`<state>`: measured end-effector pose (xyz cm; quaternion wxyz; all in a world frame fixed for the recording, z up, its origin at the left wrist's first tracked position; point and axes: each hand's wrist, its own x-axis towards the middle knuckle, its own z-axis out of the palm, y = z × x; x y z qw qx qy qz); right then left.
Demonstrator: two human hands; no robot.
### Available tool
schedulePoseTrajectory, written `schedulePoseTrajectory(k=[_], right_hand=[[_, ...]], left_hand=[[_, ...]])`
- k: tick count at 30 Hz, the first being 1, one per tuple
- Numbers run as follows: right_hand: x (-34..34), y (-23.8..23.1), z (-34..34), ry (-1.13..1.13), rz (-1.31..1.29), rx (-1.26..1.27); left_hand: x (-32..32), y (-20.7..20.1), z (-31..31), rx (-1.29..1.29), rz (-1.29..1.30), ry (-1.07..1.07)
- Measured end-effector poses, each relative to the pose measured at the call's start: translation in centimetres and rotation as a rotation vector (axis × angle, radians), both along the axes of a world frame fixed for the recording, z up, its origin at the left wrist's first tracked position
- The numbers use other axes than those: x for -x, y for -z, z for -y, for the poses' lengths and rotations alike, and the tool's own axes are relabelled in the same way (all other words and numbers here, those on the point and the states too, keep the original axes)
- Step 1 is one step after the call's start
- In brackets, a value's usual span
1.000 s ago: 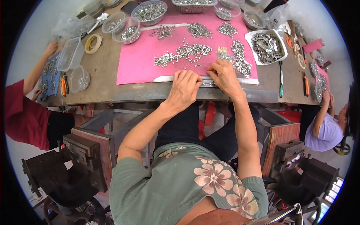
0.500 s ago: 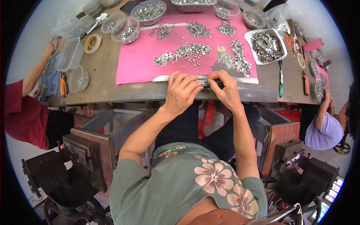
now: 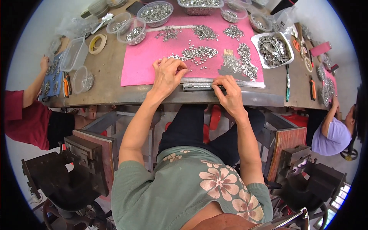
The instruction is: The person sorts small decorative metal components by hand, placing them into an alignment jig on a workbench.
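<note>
At the table's near edge lies a narrow dark bar (image 3: 196,87) with a row of small shiny metal pieces along its top. The thumb and fingers of my right hand (image 3: 229,92) close on its right end. Up and to the left, my left hand (image 3: 168,74) is over the pink mat (image 3: 132,69), thumb and fingertips pinched together. Whatever is in that pinch is too small to make out. Just beyond it spreads a pile of small silvery metal pieces (image 3: 200,53). Thin metal pins (image 3: 232,63) lie on the mat beyond my right hand.
Clear tubs of metal parts (image 3: 155,14) line the far side. A white tray (image 3: 289,38) of linked metal parts stands right of the mat. Tape (image 3: 97,44), orange-handled pliers (image 3: 67,86) and a green-handled tool (image 3: 288,86) lie around. Co-workers sit left (image 3: 27,119) and right (image 3: 331,136).
My left hand has moved off the bar, left and away from me, toward the metal pieces. The bar now shows. My right hand stays at its right end, slightly lower.
</note>
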<state>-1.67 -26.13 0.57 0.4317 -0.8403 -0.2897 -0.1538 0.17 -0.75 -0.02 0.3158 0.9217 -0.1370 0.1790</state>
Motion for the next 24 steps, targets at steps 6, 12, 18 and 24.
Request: schedulePoseTrajectory(k=[6, 12, 18, 24], right_hand=[[0.2, -0.2, -0.2, 0.002, 0.130, 0.122], [0.0, -0.4, 0.4, -0.031, 0.084, 0.100], [0.1, 1.2, 1.3, 0.142, -0.120, -0.217], [-0.2, 3.0, 1.9, 0.180, -0.259, -0.440]], left_hand=[[-1.1, -0.2, 0.1, -0.131, 0.047, 0.096], [-2.3, 1.0, 0.6, -0.231, 0.212, 0.115], [-2.3, 0.4, 0.8, -0.239, 0.217, 0.209], [0.0, -1.1, 3.0, 0.094, 0.004, 0.256]])
